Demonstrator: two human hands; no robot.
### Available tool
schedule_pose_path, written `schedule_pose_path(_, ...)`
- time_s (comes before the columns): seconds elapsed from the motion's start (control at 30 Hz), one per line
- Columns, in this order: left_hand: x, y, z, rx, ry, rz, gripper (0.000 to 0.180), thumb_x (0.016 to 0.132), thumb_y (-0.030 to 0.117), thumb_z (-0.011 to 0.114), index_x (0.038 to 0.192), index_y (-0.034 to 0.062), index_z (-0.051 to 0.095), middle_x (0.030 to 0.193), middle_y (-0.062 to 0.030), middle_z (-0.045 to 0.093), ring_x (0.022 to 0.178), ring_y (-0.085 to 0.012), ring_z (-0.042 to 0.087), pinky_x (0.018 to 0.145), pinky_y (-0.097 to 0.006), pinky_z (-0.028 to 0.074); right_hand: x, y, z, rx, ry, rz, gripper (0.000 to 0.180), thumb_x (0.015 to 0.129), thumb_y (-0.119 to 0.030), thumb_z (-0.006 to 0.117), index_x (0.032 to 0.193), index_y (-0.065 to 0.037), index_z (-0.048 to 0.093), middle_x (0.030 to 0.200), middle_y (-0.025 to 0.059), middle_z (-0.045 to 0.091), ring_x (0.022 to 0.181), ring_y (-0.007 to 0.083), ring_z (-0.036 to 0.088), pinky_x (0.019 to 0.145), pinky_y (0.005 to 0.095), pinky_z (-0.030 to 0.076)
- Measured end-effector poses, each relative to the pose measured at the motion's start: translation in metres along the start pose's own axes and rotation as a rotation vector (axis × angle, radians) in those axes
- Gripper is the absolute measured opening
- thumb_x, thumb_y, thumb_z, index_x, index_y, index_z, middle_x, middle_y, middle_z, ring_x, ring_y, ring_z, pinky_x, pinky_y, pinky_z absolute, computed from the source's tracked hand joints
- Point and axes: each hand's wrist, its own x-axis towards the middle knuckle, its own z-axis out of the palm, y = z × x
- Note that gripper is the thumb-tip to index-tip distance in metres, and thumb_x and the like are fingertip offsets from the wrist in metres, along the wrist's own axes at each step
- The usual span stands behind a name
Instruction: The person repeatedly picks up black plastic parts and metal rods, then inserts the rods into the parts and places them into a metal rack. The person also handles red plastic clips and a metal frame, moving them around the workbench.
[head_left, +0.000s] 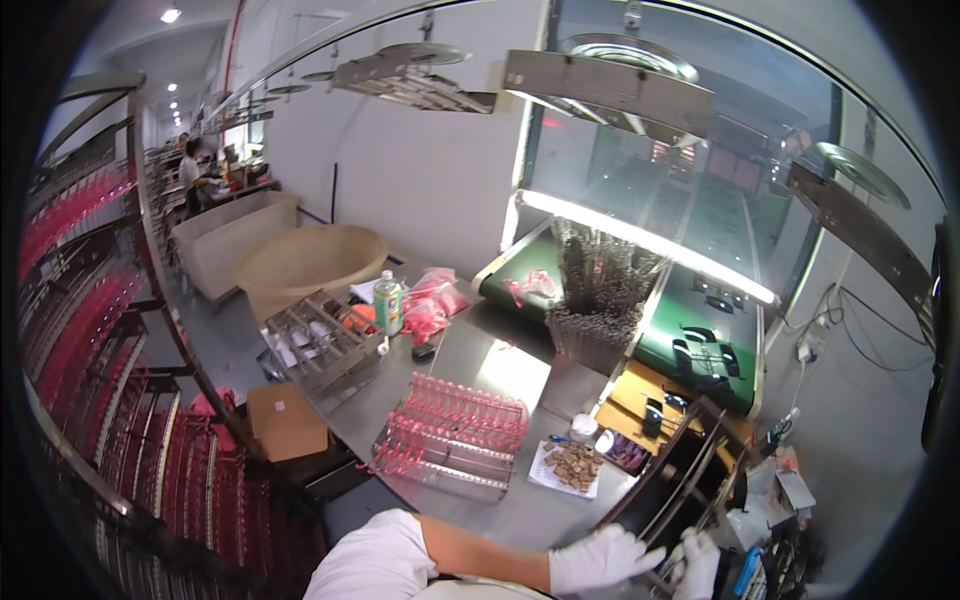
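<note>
White-gloved right hand (697, 562) partly cut off

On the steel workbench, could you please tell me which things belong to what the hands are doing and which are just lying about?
In hand:
- left hand and right hand, both in white gloves, at the dark slotted rack

Lying about:
- metal rack of red parts
- empty wire rack
- green-capped bottle
- paper with small brown pieces
- cardboard box

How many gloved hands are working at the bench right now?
2. The left hand and the right hand, both in white gloves, sit together at the bottom edge by the dark rack.
</note>
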Motion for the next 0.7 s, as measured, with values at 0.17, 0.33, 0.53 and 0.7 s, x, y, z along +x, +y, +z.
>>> schedule_pose_path(0.17, -0.01, -0.081, -0.061, 0.006, 0.444, 0.071, 0.054, 0.079, 0.022, 0.068, 0.132, 0.0142, 0.061, 0.084, 0.0, 0.064, 0.07, -0.0206, 0.065, 0.057, -0.039, 0.044, -0.014, -0.093, 0.033, -0.169, -0.458, -0.414, 0.057, 0.099, -0.022, 0.063, 0.147, 0.002, 0.044, 0.088, 0.008, 0.066, 0.064, 0.0118, 0.061, 0.057, 0.0232, 0.048)
schedule_pose_path(0.33, -0.063, -0.104, -0.168, 0.155, 0.442, -0.102, 0.051, 0.075, 0.024, 0.071, 0.125, 0.0124, 0.066, 0.087, -0.0002, 0.065, 0.07, -0.0187, 0.065, 0.059, -0.036, 0.045, -0.032, -0.226, 0.116, -0.708, -0.039, -1.774, 0.063, 0.079, 0.013, 0.066, 0.139, -0.003, 0.059, 0.112, 0.0142, 0.069, 0.093, 0.0265, 0.067, 0.087, 0.0376, 0.054)
schedule_pose_path(0.53, -0.087, -0.108, -0.231, 0.254, 0.378, -0.202, 0.055, 0.065, 0.026, 0.076, 0.119, 0.0172, 0.069, 0.076, 0.0068, 0.062, 0.065, -0.0149, 0.061, 0.057, -0.035, 0.04, 0.016, -0.405, 0.225, -1.116, 0.8, -2.312, 0.076, 0.075, -0.025, 0.086, 0.143, -0.015, 0.055, 0.132, 0.0154, 0.059, 0.126, 0.0343, 0.056, 0.107, 0.0487, 0.044)
schedule_pose_path(0.7, -0.105, -0.123, -0.259, 0.385, 0.451, -0.202, 0.064, 0.061, 0.035, 0.081, 0.121, 0.0175, 0.067, 0.079, 0.0065, 0.061, 0.066, -0.0168, 0.057, 0.063, -0.036, 0.037, 0.049, -0.466, 0.288, -1.235, 0.64, -1.859, 0.066, 0.072, -0.048, 0.085, 0.124, -0.013, 0.063, 0.101, 0.0124, 0.072, 0.096, 0.0275, 0.072, 0.085, 0.037, 0.056)
